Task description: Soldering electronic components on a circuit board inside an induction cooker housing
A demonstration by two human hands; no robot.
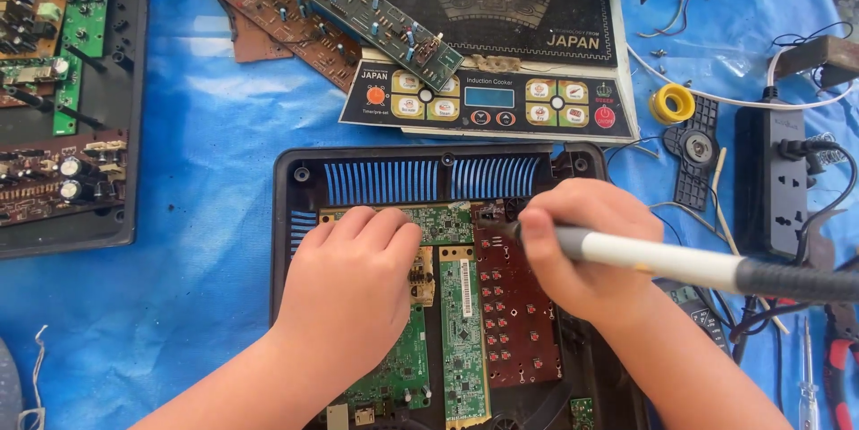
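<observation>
My left hand [353,291] lies flat, fingers together, on a green circuit board [465,340] inside an open black plastic housing [295,215]. My right hand [582,251] grips a soldering iron [662,258] with a white and black handle. Its tip points left toward the top edge of a dark red-brown board [519,323] studded with small buttons. The tip itself is hidden by my fingers. Blue vent slats [429,179] line the housing's far wall.
An induction cooker top panel [488,108] lies just beyond the housing, with brown and green boards [295,9] to its left. More boards in a black tray [72,99] sit far left. A black power strip [769,179], yellow tape roll [671,103], wires and pliers [837,376] crowd the right.
</observation>
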